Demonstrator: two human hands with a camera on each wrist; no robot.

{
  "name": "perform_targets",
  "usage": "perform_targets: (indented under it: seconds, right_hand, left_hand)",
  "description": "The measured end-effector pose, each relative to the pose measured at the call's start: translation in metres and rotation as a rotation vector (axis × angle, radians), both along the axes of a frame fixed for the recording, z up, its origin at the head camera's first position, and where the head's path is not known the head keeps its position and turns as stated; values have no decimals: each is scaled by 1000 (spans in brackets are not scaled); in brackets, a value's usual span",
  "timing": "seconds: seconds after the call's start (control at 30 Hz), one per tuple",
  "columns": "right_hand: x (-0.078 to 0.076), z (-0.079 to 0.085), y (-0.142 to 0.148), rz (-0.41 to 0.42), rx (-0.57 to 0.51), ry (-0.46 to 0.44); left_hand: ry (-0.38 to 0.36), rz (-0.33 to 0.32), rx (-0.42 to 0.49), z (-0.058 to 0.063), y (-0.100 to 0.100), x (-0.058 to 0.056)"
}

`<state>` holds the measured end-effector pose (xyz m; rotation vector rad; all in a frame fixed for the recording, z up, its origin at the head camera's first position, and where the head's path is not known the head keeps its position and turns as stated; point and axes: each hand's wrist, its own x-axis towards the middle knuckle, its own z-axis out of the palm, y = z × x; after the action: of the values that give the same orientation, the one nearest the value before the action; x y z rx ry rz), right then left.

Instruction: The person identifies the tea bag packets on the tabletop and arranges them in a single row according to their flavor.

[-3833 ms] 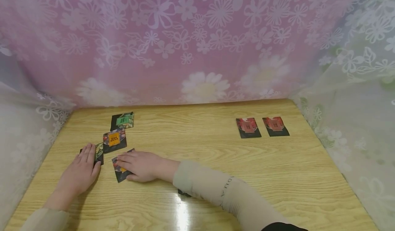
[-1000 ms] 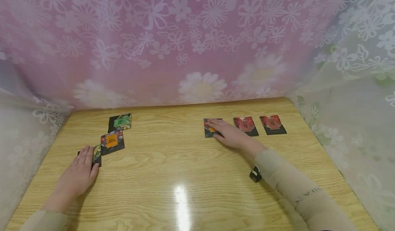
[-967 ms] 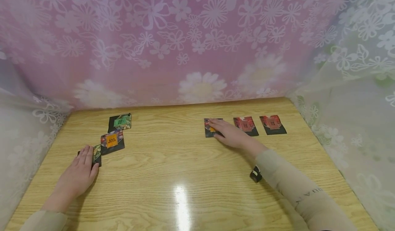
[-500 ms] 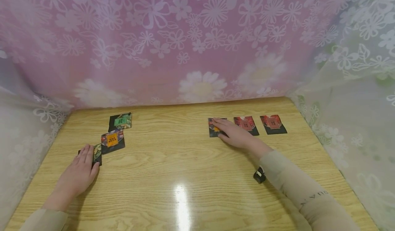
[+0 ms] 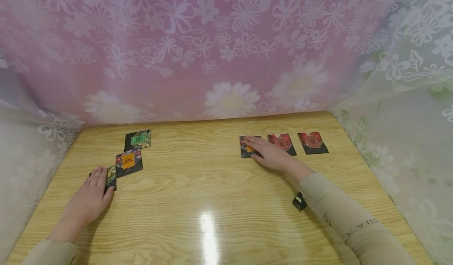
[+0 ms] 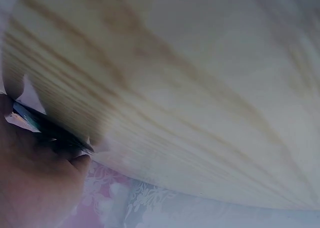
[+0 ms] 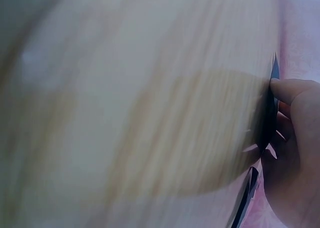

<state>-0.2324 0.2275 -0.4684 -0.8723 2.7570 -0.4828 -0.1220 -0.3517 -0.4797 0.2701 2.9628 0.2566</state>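
Note:
My right hand [image 5: 270, 155] lies with extended fingers over a small flat packet [image 5: 243, 151] with an orange label, partly hiding it. In the right wrist view, thumb and fingers rest along the dark edge of that packet [image 7: 270, 118]. Just right of it lie two red-labelled packets [image 5: 291, 152] [image 5: 313, 142] on black, the nearer one partly behind the hand. On the left side, my left hand [image 5: 86, 200] rests flat on a dark packet [image 5: 111, 178] with a yellow-green picture, covering much of it. Touching or nearly so is another orange-labelled packet [image 5: 129, 161].
A green-labelled packet [image 5: 138, 140] lies behind the left-hand group, close to the back of the wooden table [image 5: 177, 210]. A pink flowered curtain [image 5: 159, 60] hangs along the back edge, with pale sheer curtain [image 5: 407, 139] at the sides. A small black device [image 5: 299, 201] sits under the right wrist.
Since the earliest frame, my right hand has slid the orange-labelled packet from the left group across to beside the red ones. Lately it shifted slightly right. My left hand stays put.

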Motion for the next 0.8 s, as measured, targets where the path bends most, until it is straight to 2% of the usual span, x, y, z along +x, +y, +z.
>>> perform_targets:
  seconds: [0.27,0.6,0.8]
  right_hand:
    - [2,3,0,-2,-10,-4]
    - [1,2,0,-6,-3,-12]
    - [2,1,1,-6,-10,-5]
  left_hand:
    - [5,4,-2,2,0,-1]
    - [77,-27,-2,1,0,-3]
    - [90,-64,-22,6,8,-11]
